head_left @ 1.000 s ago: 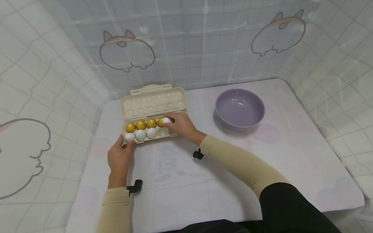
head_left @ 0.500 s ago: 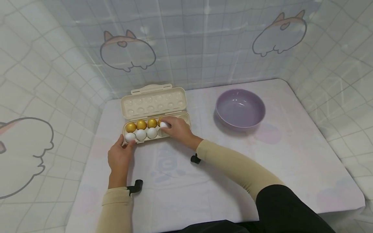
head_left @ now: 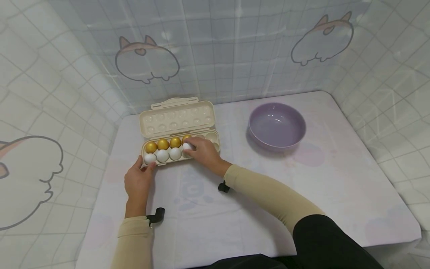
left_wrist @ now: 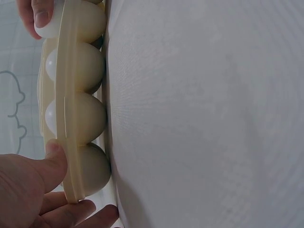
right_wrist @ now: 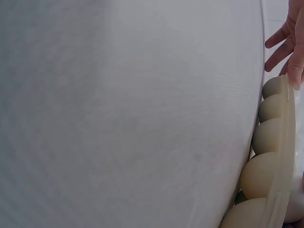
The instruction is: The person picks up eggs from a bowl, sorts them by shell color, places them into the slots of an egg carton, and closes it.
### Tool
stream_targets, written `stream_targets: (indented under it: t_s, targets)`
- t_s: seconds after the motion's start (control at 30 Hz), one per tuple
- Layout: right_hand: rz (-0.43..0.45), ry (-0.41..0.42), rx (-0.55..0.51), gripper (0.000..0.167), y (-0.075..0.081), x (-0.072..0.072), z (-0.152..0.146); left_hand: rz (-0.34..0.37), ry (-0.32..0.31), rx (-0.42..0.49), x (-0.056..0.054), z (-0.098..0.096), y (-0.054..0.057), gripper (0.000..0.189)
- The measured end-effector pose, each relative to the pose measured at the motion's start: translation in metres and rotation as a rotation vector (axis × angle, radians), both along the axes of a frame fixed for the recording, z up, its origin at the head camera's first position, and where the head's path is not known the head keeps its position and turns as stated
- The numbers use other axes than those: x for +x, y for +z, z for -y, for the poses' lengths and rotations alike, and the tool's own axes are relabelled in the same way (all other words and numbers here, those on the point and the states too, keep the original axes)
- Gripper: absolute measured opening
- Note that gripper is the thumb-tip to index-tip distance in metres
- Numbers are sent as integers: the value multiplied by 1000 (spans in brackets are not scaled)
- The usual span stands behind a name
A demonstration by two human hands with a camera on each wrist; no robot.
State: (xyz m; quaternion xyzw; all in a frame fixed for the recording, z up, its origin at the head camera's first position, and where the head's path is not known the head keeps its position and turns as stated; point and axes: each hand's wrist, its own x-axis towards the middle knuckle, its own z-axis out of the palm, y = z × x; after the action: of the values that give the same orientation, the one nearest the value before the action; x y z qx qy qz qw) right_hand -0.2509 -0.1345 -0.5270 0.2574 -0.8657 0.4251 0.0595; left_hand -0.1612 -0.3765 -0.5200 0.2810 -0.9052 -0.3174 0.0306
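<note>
A cream egg carton [head_left: 178, 118] lies at the back left of the table with its lid folded back. Golden eggs [head_left: 162, 144] fill part of its back row, and white eggs [head_left: 162, 155] sit in the left cups of the front row. My left hand [head_left: 137, 183] holds the carton's left end; in the left wrist view its thumb [left_wrist: 57, 161] presses the rim while the fingers reach round the end. Between thumb and fingers, my right hand [head_left: 209, 153] pinches a white egg [head_left: 187, 146], low over the fourth cup of the front row.
A purple bowl [head_left: 277, 125] stands right of the carton on the pale tablecloth [head_left: 255, 209]. Bare cups [head_left: 211, 136] show at the carton's right end. A tile-patterned curtain [head_left: 218, 56] hangs close behind the table.
My right hand has carried the white egg left and toward the front row, baring the cups at the carton's right end. The left hand keeps its hold on the carton.
</note>
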Motion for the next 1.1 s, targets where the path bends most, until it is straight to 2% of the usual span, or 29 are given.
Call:
stream_targets:
  t_s: [0.27,0.57,0.73,0.87,1.1]
  targets:
    - [-26,2,-7,18,0,0,1,-9,0,-5,0,-1,1,74]
    - [-54,17,66,17,-3,1,1,14,6,14,0,-2,1,75]
    - [-25,32,75,21,-2,-2,-3,10,7,16,0,-1,0,75]
    - [7,-5,43,29,7,-13,-12,6,3,16,0,0,-1,75]
    - [56,-135,-66,37,29,-46,-38,13,7,38,-2,0,-2,75]
